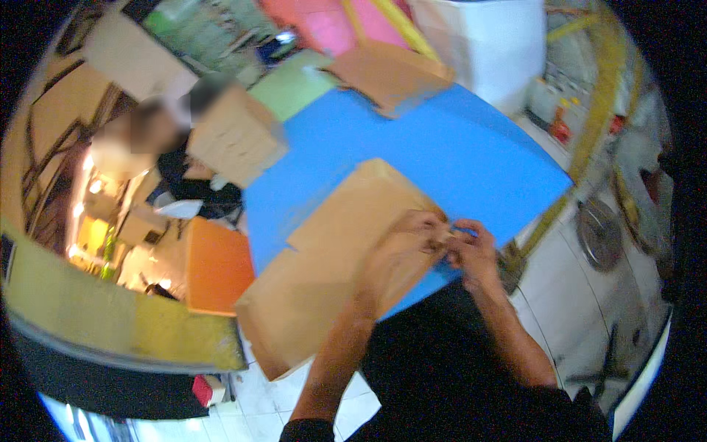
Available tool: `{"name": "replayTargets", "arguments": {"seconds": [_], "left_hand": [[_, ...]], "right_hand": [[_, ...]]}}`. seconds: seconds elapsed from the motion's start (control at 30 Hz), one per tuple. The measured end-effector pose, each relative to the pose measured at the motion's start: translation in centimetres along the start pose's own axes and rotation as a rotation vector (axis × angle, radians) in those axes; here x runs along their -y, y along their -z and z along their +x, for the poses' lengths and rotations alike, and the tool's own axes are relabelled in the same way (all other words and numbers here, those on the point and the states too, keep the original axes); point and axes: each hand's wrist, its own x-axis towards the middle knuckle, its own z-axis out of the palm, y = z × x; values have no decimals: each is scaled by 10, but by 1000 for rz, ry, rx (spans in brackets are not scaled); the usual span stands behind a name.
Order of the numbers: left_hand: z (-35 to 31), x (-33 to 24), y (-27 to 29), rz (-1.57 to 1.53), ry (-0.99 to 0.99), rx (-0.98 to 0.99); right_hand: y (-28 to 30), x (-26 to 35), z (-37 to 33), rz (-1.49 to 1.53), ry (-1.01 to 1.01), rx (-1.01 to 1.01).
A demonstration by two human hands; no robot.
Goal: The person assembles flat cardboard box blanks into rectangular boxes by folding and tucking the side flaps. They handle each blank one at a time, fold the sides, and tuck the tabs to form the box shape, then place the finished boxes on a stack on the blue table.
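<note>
A large brown sheet (324, 258), which looks like cardboard or heavy paper, lies slanted across the blue tabletop (471, 147) and hangs past its near left edge. At the sheet's right edge my left hand (416, 227) and my right hand (475, 250) meet with their fingers pinched together. Something small and pale brown (443, 236) shows between the fingertips, too blurred to name; it may be a part of the sheet. My left forearm passes over the sheet. My right hand is above the table's right front edge.
Another brown piece (390, 74) lies at the table's far edge, beside a pale green surface (294, 85). An orange panel (219, 265) stands at the left, near another person in dark clothing (177, 173). A white block (482, 51) stands behind; a round metal disc (600, 234) is at the right.
</note>
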Motion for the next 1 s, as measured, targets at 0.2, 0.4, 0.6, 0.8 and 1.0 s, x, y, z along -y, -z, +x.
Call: {"name": "replayTargets", "arguments": {"seconds": [0.2,0.4,0.6,0.8,1.0], "left_hand": [[1,-1,-3,301,120,-117],[-3,-5,-8,317,171,-178],[-4,3,-6,200,105,-153],[-1,6,-6,340,115,-152],[-13,-12,-35,659,43,-336]], "right_hand": [[9,9,8,-191,-1,153],[15,19,9,-219,86,229],[13,22,15,-309,121,303],[12,24,7,-283,120,364],[10,23,3,-329,122,366]]}}
